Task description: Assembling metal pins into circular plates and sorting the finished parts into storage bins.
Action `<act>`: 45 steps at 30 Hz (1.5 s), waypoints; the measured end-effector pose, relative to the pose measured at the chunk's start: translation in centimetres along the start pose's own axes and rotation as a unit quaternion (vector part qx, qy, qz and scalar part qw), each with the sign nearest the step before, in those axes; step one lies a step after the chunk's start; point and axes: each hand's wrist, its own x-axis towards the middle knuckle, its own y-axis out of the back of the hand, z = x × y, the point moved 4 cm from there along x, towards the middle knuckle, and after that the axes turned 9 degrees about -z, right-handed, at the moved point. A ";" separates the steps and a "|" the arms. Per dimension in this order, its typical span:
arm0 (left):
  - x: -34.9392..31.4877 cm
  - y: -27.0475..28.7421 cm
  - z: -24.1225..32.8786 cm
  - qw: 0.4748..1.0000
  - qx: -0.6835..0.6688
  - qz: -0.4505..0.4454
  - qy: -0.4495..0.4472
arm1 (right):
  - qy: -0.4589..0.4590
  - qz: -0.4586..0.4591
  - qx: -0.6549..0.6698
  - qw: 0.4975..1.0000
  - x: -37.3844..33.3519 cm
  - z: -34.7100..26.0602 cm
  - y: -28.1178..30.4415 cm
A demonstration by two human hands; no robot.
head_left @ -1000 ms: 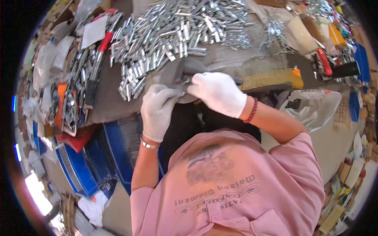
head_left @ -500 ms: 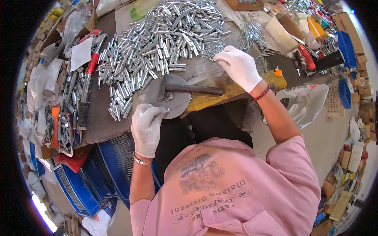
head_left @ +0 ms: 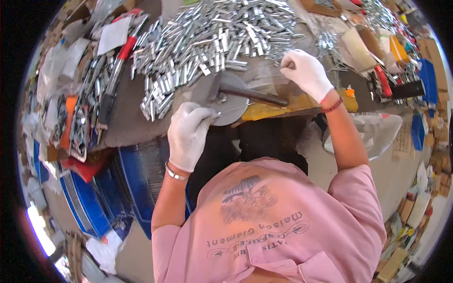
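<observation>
My right hand (head_left: 306, 74) has moved off the grey disc (head_left: 231, 119) to the upper right, fingers curled; whether it holds anything, I can't tell. My left hand (head_left: 189, 134) pinches the thin rod (head_left: 236, 109), which juts rightward over the disc, above centre.

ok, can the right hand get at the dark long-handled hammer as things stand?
Likely yes: the white-gloved right hand is close to the dark long-handled hammer, and nothing visible lies across its handle. Whether the hand's curled grip is empty can't be told.
</observation>
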 end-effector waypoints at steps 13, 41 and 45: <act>-0.7 -0.4 -0.7 1.000 0.022 0.002 0.001 | 0.241 0.048 0.117 0.962 -3.2 -14.9 -5.4; -0.8 -0.6 -1.3 1.000 0.020 0.017 -0.015 | 0.167 0.047 -0.101 0.980 -3.0 -11.8 -2.6; -0.9 -0.6 -1.5 0.999 0.029 0.034 -0.026 | 0.180 0.092 0.001 0.979 -4.2 -10.8 -2.9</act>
